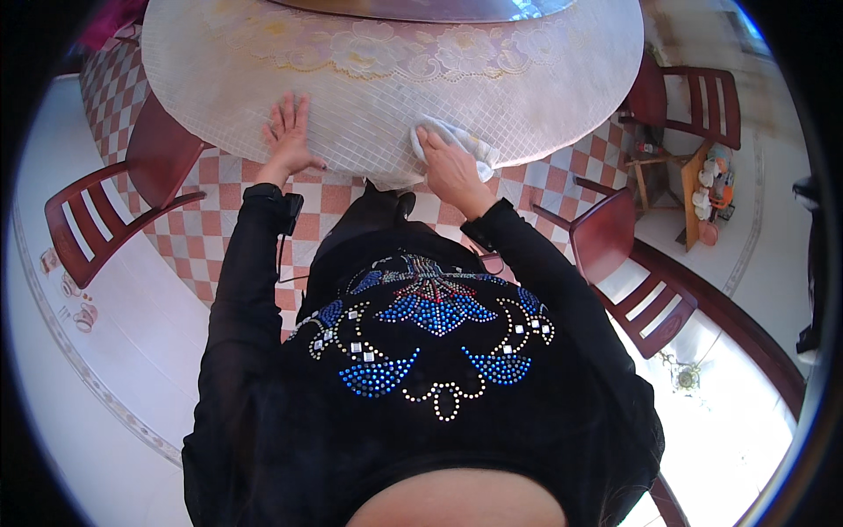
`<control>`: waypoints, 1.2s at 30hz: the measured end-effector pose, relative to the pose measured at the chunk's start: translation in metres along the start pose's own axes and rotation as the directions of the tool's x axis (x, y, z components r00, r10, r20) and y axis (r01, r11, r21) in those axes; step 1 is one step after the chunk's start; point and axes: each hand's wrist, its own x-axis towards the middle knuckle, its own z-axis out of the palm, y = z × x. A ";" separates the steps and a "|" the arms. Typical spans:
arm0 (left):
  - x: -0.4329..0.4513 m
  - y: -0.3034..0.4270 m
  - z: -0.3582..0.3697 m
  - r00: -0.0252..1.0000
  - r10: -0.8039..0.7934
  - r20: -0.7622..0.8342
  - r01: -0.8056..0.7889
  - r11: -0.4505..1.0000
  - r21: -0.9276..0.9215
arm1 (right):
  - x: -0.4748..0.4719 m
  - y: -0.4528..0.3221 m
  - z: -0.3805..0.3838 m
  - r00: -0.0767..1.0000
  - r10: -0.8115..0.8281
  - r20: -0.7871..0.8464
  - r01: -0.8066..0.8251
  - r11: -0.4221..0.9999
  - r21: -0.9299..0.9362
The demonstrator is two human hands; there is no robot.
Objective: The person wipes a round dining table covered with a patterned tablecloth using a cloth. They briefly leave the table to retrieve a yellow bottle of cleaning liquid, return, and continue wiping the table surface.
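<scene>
A round table wears a pale tablecloth [369,115] with a grid pattern and a band of lace-like flowers. My left hand [288,135] rests on the cloth near the front edge, fingers spread and holding nothing. To the right, my right hand [451,165] grips a bunched white cleaning cloth [461,138] against the tablecloth, close to the table's edge. Part of the cleaning cloth is hidden beneath my fingers. Beyond both hands, the rim of a shiny turntable [428,10] shows at the top of the view.
Dark red wooden chairs stand on the left [125,184], at the right [625,263] and farther back right [698,99]. A small wooden stand [691,197] holds several items near the right wall. Red and white checkered tiles [217,230] cover the floor.
</scene>
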 end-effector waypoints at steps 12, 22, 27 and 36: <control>-0.001 0.008 -0.004 0.999 -0.024 0.023 0.024 1.000 0.018 | 0.011 -0.013 0.010 0.999 -0.015 -0.045 0.019 0.997 0.074; -0.002 0.006 -0.003 0.999 -0.016 0.028 0.016 1.000 0.009 | 0.072 0.022 -0.017 0.970 0.183 -0.158 -0.179 0.983 0.040; -0.002 0.008 -0.004 1.000 -0.017 0.020 0.016 1.000 0.019 | 0.049 0.014 -0.010 0.965 0.152 -0.212 -0.134 0.986 0.094; -0.003 0.008 -0.003 0.999 -0.024 0.033 0.023 1.000 0.005 | 0.024 -0.013 0.003 0.999 -0.042 -0.034 0.041 0.998 -0.038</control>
